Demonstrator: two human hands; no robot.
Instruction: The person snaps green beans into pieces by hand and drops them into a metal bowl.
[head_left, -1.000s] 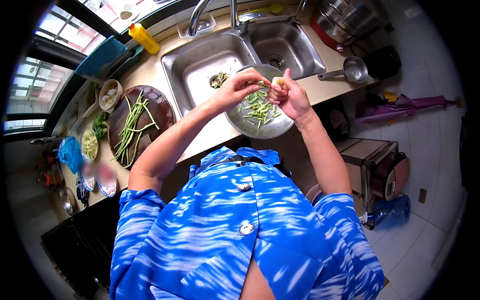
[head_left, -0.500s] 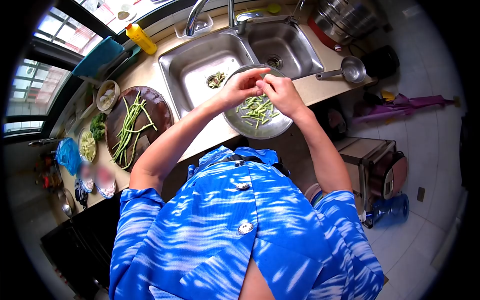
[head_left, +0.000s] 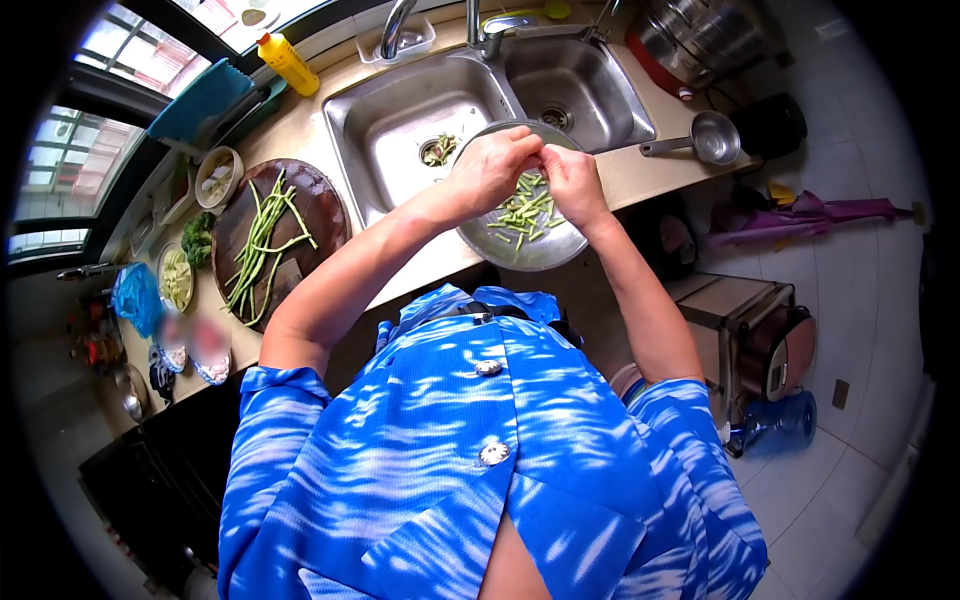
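My left hand [head_left: 494, 168] and my right hand [head_left: 574, 183] meet over a metal bowl [head_left: 545, 258] at the front rim of the sink. The fingers of both are pinched together, tip to tip; anything between them is hidden. Short pieces of green bean [head_left: 527, 212] lie in the bowl below. To the left, several long whole green beans [head_left: 262, 245] rest on a round, dark wooden chopping board [head_left: 322, 205].
Plant scraps [head_left: 438, 150] lie at the drain of the double sink [head_left: 385, 120]. A small saucepan [head_left: 714, 138] stands on the right counter. Broccoli [head_left: 198, 240], a dish of cut pale-green vegetable [head_left: 176, 278] and a blue plastic bag [head_left: 137, 300] are at far left.
My left hand's fingers, partly stretched before, have curled in to meet my right hand's fingertips. The whole view has shifted slightly. The beans on the board look unmoved.
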